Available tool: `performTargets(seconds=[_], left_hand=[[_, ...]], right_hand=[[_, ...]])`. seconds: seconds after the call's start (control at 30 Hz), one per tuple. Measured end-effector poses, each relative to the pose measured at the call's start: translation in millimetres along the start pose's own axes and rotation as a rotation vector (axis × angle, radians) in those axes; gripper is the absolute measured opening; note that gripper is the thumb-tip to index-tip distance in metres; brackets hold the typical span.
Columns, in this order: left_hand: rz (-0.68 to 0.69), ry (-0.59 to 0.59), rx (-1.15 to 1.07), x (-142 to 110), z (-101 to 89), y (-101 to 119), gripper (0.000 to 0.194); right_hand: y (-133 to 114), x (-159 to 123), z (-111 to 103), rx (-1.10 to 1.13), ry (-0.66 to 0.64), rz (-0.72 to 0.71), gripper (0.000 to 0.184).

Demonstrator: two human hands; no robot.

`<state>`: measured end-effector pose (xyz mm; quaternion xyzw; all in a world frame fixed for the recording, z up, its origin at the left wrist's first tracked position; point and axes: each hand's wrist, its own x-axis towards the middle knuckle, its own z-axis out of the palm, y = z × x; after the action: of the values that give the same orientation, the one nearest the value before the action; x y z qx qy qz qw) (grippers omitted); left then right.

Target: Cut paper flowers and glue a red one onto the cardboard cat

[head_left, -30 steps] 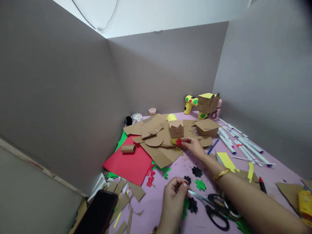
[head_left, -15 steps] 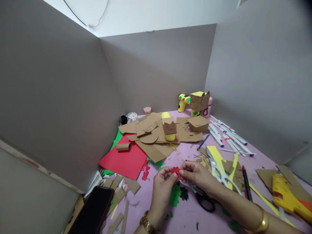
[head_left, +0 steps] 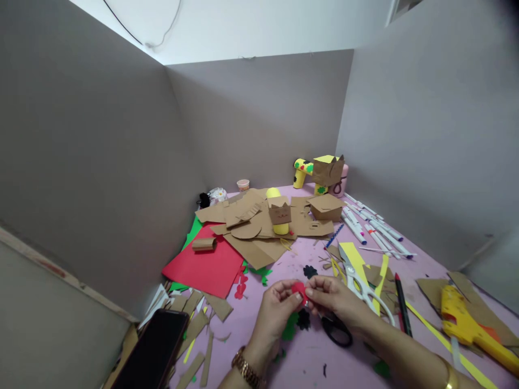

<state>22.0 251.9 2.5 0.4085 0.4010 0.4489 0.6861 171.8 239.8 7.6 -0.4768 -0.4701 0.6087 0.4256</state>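
A small red paper flower [head_left: 299, 290] is pinched between both of my hands above the pink table. My left hand [head_left: 273, 313] grips its left side with thumb and fingers. On the flower's right edge, my right hand [head_left: 339, 302] closes with its fingertips. Black-handled scissors [head_left: 337, 330] lie partly hidden beneath my right wrist. Just below the hands are a green paper cutout [head_left: 290, 326] and a black paper flower [head_left: 303, 320]. Another black flower [head_left: 310, 271] lies just beyond my fingers.
White-handled scissors [head_left: 371, 294] and a yellow glue gun [head_left: 462, 319] lie at right, near several markers [head_left: 381, 229]. A phone [head_left: 152, 348] rests at lower left among cardboard scraps. Red sheets [head_left: 206, 275], a cat-faced cardboard figure [head_left: 280, 213] and cardboard pieces [head_left: 255, 251] lie farther back.
Both hands have moved slightly down, and the red flower has tilted between the fingers. A black flower now shows beyond them. The view has shifted slightly.
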Motion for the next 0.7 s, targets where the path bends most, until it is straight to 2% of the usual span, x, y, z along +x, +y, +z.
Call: performTargets(seconds=[0.2,0.37,0.43,0.53,0.6,0.67,0.7], left_hand=[[-0.052,-0.095,0.100,-2,1.0,-5,0.030],[-0.008,-0.101,0.108,-2,1.8,-5,0.027],[0.009,-0.085,0.094,-1,1.9,-4,0.025],[0.031,-0.035,0.067,1,1.7,-5,0.024],[0.044,0.003,0.046,2,1.2,-7,0.024],[0.056,0.029,0.030,3,0.7,-9,0.023],[0.061,0.035,0.026,4,0.4,-10,0.023]], right_hand=[[0,-13,-8,-0.217,0.031,-0.115,0.031],[-2,-48,-26,-0.398,0.129,-0.163,0.023],[0,-72,-43,-0.483,0.235,-0.174,0.022],[9,-112,-83,-0.718,0.570,-0.141,0.027],[19,-137,-113,-0.844,0.800,-0.051,0.033],[29,-154,-142,-1.057,0.915,0.046,0.039],[35,-159,-154,-1.176,0.924,0.020,0.041]])
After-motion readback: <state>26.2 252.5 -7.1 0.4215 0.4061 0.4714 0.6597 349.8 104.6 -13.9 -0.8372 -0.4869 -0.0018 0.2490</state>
